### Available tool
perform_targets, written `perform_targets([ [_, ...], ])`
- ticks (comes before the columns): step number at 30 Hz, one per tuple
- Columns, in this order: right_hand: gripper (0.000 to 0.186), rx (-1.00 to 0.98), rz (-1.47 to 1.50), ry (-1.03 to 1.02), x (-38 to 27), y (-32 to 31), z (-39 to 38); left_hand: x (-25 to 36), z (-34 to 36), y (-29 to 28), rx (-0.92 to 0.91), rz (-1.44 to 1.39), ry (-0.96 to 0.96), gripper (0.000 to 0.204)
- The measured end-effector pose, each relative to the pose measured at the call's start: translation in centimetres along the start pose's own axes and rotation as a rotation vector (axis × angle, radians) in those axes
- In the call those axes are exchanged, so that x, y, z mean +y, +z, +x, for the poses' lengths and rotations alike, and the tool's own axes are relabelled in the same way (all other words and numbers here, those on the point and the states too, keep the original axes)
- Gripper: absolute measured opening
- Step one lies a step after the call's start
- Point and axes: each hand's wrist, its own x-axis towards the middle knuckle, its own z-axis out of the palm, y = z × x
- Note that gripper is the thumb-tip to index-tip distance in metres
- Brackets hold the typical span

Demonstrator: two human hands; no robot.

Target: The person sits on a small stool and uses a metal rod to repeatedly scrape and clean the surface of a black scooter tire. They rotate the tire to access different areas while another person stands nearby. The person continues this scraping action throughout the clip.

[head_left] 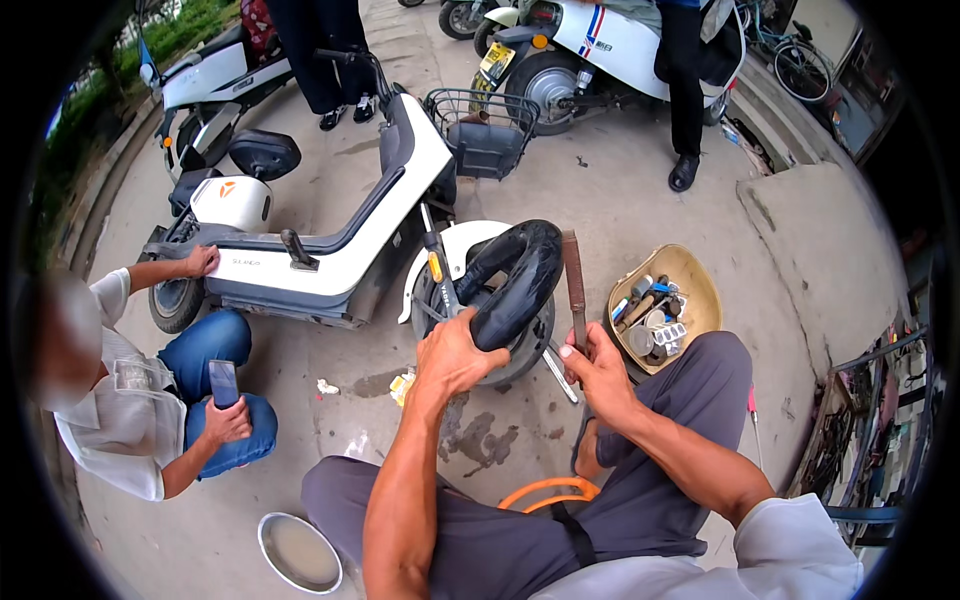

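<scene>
My left hand (455,352) is closed on a black, glossy inner tube (537,262). The tube bulges up and out beside the front wheel (520,365) of a white electric scooter (390,215). Held upright in my right hand (597,368) is a long, flat brown tool (574,280); its exact kind I cannot make out. The tool's upper end stands just right of the tube, apart from it. A silvery metal bar (560,374) leans by the wheel below my right hand.
Right of the wheel stands a tan bowl (712,290) of small tools and tubes. A metal basin (335,575) of cloudy water sits at lower left. A person (130,400) crouches left, one hand on the scooter, the other holding a phone (223,384). Other people and parked scooters stand behind.
</scene>
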Motion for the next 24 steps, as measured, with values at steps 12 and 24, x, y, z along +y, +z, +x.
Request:
perform_targets([
  [12, 0.036, 0.090, 0.436, 0.165, 0.9, 4.8, 2.7, 0.8, -0.1, 0.3, -0.034, 0.014, -0.030, 0.087],
  [24, 0.038, 0.174, 0.550, 0.198, 1.2, 5.7, 2.3, -2.5, -1.6, -1.2, 0.160, -0.188, 0.279, 0.067],
])
